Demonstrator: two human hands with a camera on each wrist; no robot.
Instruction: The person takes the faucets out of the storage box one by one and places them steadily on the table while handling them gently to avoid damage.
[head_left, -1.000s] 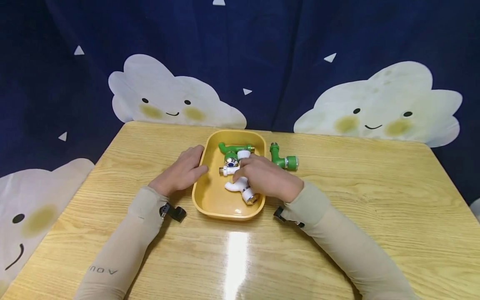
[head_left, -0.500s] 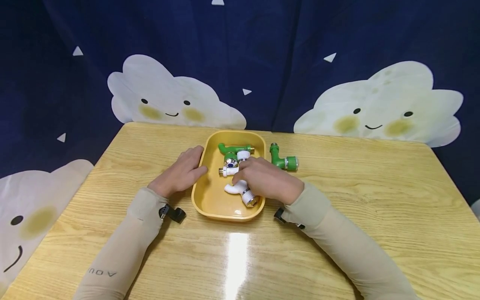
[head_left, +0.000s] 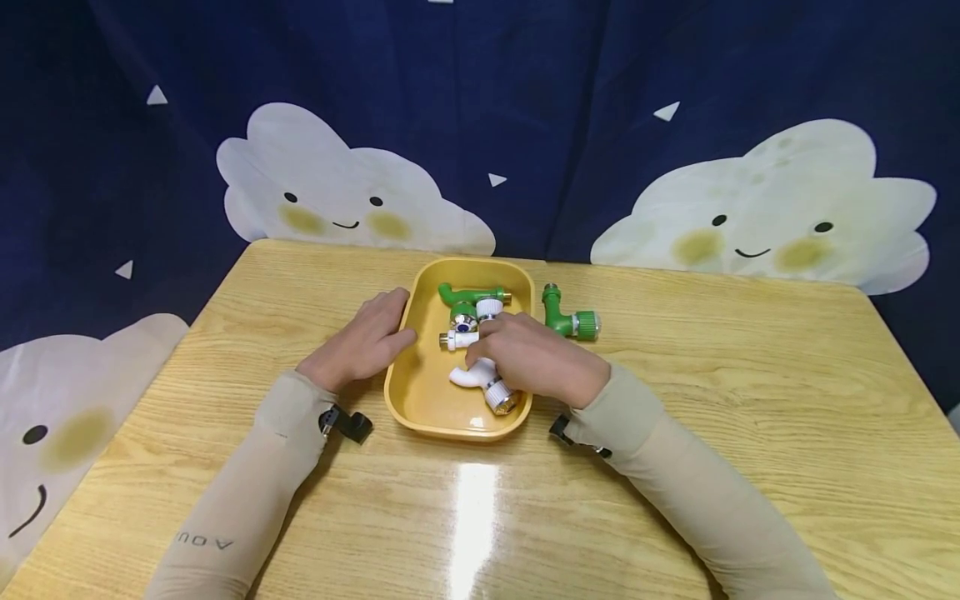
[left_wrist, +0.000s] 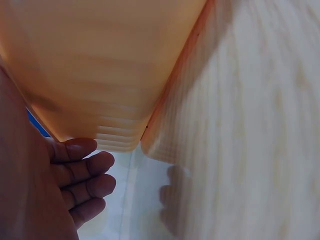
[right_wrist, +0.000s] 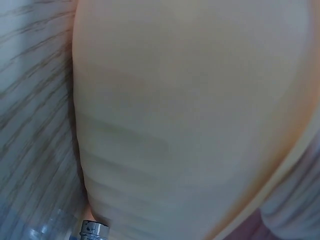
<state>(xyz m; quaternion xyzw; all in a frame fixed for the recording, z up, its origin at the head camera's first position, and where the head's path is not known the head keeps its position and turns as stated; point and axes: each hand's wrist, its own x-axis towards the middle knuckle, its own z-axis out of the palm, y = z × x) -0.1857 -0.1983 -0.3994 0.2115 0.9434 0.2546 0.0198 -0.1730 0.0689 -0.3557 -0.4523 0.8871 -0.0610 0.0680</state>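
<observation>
A yellow plastic tray [head_left: 442, 430] holds several taps. My left hand [head_left: 362, 343] holds its left rim, thumb over the edge; in the left wrist view the loosely bent fingers [left_wrist: 92, 186] lie outside the wall. Inside the tray, my right hand [head_left: 536, 354] grips a white tap [head_left: 459, 340] whose brass threaded end points left; its body is mostly covered by the hand. Just below the thumb lies another white tap [head_left: 468, 377], with a ribbed knob. At the back of the tray is a green tap [head_left: 472, 296]. The right wrist view shows no fingers clearly.
Another green tap [head_left: 558, 317] lies on the wooden table [head_left: 712, 392], just right of the tray. Behind the table hangs a dark blue cloth [head_left: 420, 83] with cloud prints. The tray's wall [right_wrist: 190, 110] fills most of the right wrist view.
</observation>
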